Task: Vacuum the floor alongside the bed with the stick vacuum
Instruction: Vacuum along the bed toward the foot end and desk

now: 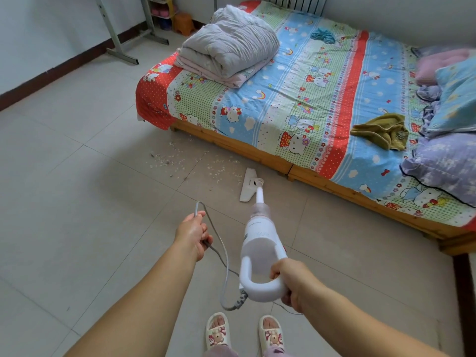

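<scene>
Evidently the stick vacuum is held by its loop handle at the near end, where the right hand is wrapped round the white grip with fingers curled under it; this is the natural place to take hold, since the stiff tube carries every push straight down to the flat floor head. The floor head is laid on the tiled floor beside the wooden bed frame, near but apart from it, with a scatter of pale crumbs lying just beyond it towards the foot of the bed. The body looks like light plastic, yet most of its bulk sits high near the handle, so it is judged top-heavy and liable to twist at the wrist if gripped loosely. The smooth plastic may be slippery in a damp palm. The grey cord is soft and limp; it is pinched in the left hand, fingers closed round it, and held out to the side so that a loop hangs clear of the slippered feet. It is judged that the cord could snag under the floor head or trip the feet if let go. The tiles look hard and smooth, so the head should glide with little effort.
</scene>
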{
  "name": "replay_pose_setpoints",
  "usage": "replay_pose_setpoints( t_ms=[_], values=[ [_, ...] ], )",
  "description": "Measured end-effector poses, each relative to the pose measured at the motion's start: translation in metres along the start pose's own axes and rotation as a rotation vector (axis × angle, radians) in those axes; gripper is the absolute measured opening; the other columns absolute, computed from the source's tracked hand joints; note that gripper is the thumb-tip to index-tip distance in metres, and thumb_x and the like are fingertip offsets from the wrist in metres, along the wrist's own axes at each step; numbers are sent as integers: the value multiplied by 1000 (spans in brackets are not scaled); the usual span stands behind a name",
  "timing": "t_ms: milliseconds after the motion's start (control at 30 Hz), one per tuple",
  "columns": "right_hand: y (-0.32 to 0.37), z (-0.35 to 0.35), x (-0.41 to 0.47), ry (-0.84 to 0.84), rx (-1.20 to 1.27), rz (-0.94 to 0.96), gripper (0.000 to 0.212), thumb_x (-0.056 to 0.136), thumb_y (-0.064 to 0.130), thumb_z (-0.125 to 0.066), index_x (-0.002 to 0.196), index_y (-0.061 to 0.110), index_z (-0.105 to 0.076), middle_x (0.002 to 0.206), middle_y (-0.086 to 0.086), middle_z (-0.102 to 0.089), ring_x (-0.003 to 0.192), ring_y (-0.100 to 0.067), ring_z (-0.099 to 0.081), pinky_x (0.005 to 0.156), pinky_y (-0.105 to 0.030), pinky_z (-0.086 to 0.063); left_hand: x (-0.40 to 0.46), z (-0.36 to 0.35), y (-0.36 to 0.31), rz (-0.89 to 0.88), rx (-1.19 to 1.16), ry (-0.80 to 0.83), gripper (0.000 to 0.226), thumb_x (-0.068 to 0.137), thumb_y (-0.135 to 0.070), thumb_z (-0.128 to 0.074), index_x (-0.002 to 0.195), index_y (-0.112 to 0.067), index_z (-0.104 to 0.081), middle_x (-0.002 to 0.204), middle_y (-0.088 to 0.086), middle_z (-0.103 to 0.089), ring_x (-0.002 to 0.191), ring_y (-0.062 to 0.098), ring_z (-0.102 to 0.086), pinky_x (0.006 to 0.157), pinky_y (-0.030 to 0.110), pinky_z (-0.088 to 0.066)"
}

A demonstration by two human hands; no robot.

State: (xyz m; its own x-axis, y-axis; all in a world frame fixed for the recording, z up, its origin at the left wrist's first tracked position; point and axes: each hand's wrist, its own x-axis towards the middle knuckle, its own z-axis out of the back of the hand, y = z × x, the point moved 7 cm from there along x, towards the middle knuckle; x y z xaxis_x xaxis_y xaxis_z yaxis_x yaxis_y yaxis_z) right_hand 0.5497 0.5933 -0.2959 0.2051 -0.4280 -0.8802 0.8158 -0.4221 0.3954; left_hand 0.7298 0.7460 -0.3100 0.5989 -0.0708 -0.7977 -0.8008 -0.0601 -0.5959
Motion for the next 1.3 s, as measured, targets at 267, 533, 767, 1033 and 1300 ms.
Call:
replay_pose_setpoints(
  t_ms=[267, 533, 767, 1033, 1300],
  values=[
    [19, -26, -8, 48, 112, -18, 28, 81, 1, -46, 108, 8, -51, 70, -9, -48, 50, -16, -42, 36, -11, -30, 4, 17, -8, -14, 10, -15, 31, 103, -16, -29, 123, -13, -53, 59, 0, -28, 40, 8, -20, 47, 22, -26],
    [25, -54, -10, 95, 319, -146, 15, 76, 1, -45, 85, 12, -50, 67, -5, -44, 46, -15, -39, 33, -11, -31, 11, 36, -18, -32, 8, -25, 33, 103, -15, -29, 125, -12, -53, 59, 0, -28, 42, 9, -20, 47, 22, -27],
    [37, -71, -7, 147, 567, -217, 14, 74, -1, -43, 77, 12, -49, 60, -2, -38, 24, -14, -36, 34, -10, -33, 18, 49, -19, -20, 10, -30, 30, 103, -18, -30, 122, -14, -54, 60, 0, -29, 48, 9, -20, 48, 22, -28],
    [41, -61, 19, 145, 526, -217, 16, 74, -1, -44, 82, 11, -51, 64, -2, -45, 23, -13, -37, 31, -11, -31, 30, 52, -22, -2, -11, -52, 31, 103, -17, -30, 124, -14, -53, 60, 0, -30, 43, 9, -21, 47, 22, -28],
    [63, -53, 39, 124, 484, -257, 15, 72, 0, -45, 78, 11, -53, 64, -1, -47, 42, -15, -39, 30, -12, -30, 34, 36, -35, -19, -45, -86, 30, 103, -18, -29, 120, -15, -54, 59, 0, -28, 38, 7, -21, 47, 22, -28]
  ],
)
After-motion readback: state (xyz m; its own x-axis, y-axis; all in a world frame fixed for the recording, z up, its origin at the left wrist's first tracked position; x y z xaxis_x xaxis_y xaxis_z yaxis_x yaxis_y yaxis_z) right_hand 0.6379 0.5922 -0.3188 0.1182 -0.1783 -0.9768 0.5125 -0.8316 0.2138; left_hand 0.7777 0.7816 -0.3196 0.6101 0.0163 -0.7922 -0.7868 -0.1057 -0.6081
